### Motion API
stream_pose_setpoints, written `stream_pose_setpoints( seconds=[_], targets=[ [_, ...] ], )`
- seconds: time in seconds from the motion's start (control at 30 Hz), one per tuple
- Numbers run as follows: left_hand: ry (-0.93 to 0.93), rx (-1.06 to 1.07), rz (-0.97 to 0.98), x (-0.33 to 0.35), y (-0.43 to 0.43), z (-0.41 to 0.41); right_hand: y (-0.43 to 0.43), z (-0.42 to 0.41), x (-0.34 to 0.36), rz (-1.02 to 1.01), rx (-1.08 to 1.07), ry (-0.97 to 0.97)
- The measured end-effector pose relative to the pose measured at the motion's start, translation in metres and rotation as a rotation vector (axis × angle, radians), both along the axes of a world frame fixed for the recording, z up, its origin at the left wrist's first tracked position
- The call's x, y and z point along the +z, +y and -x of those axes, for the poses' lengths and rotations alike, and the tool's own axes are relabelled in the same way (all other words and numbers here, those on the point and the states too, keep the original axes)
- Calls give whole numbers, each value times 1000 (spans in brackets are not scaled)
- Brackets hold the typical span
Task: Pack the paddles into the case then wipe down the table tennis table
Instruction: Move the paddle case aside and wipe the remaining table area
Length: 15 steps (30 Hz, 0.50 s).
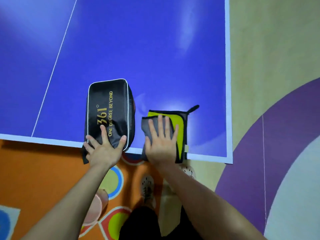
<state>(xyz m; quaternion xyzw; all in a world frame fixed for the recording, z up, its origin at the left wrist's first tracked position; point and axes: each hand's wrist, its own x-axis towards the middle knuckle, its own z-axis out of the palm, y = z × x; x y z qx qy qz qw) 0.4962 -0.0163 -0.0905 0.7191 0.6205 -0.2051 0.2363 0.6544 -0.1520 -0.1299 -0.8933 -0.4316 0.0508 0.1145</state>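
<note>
A black case (108, 108) with gold lettering and white piping lies closed on the blue table tennis table (155, 58), its near end over the table's front edge. My left hand (103, 148) rests flat on that near end, fingers spread. To the right lies a folded grey and yellow-green cloth (181, 129) with a black loop at its far corner. My right hand (161, 141) presses flat on the cloth near the front edge. No paddles are visible.
The table's white border runs along the front edge (43, 140) and the right edge (228, 75). A white centre line (55, 64) crosses the left part. Below are an orange patterned floor (34, 170), my shoes, and a purple and beige floor at right.
</note>
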Motion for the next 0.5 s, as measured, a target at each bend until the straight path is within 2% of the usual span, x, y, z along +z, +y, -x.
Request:
stream_pose_setpoints(
  seconds=[0.07,0.17,0.33,0.5],
  targets=[
    [37,-64,-9,3,6,5,0,14,0,-30,94,25],
    [43,-127,-32,1,9,9,-50,-24,-6,51,158,-37],
    [6,-148,-104,-7,2,8,-150,-86,-4,138,-155,-117],
    [-1,-136,-101,-6,-1,7,-143,-96,-3,212,-153,-115]
  ],
)
